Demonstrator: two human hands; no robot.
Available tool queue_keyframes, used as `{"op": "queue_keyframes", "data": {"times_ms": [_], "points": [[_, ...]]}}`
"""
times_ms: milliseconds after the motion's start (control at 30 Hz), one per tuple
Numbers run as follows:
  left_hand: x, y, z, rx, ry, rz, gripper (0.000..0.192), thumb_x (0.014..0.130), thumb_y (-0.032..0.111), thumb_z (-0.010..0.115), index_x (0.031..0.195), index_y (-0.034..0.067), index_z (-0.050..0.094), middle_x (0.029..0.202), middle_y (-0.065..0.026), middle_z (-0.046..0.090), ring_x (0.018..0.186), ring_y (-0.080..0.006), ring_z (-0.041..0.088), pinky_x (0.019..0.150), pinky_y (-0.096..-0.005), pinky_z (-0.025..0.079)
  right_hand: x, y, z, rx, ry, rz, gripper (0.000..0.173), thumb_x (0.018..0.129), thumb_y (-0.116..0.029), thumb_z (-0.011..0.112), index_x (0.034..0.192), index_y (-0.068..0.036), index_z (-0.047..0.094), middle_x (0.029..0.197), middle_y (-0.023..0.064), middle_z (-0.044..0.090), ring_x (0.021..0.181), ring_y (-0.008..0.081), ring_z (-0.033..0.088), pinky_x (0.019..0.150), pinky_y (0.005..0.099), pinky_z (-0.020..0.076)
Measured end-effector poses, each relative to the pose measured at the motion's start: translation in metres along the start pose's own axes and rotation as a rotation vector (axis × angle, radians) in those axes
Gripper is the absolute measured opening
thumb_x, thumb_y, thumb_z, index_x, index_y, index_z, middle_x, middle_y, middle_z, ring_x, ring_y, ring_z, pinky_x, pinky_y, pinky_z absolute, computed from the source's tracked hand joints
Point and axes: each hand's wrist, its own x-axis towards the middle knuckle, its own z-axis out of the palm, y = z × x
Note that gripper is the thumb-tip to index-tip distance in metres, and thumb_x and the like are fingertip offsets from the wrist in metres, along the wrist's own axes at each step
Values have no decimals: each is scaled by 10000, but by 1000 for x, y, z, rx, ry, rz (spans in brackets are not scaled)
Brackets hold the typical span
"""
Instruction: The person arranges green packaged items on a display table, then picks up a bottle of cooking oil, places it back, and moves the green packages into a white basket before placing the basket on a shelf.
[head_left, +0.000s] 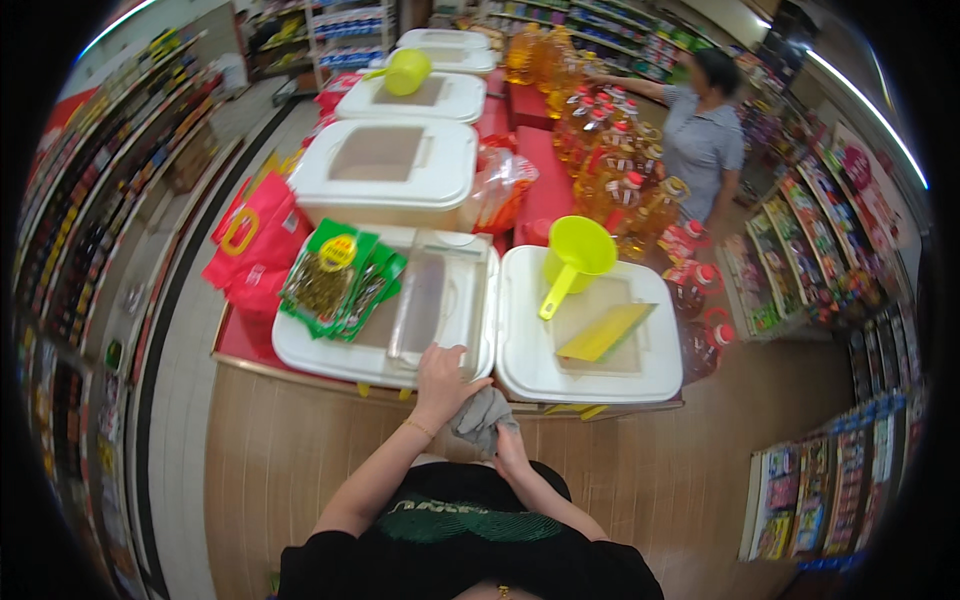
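Note:
My left hand (442, 379) rests at the front edge of a white plastic bin lid (480, 352), its fingers at the near end of a clear plastic box (431, 300) lying on that lid. Just below, near my body, my right hand (511, 450) holds a crumpled grey cloth (484, 416), which hangs between both hands. Green packets (337, 281) with dried contents lie on the left part of the lid. On the neighbouring white lid (525, 375) stand a lime-green plastic scoop (581, 251) and a yellow card (606, 331).
More white-lidded bins (382, 165) run away from me. A red bag (259, 244) leans at the left. Oil bottles (615, 180) with red caps crowd the right side, where a person (701, 135) in a grey shirt reaches towards them. Stocked shelves (120, 187) line both sides.

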Motion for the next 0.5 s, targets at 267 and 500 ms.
{"op": "queue_keyframes", "data": {"times_ms": [267,500], "points": [[1,-31,-63,117,221,227,383,811,291,600,1101,42,586,1154,-139,560,1248,-369,372,1041,-495,273,-17,-30,23,-702,-236,-797,400,826,-14,507,1226,-26,505,1174,130,547,1096,276,527,953,368,411],[21,-68,-63,-459,13,125,572,982,432,235,965,55,664,864,-118,618,1269,-339,345,1062,-470,216,41,-24,107,-1190,-440,-1720,292,667,-64,606,957,-61,638,996,63,554,933,232,546,756,332,463]]}}
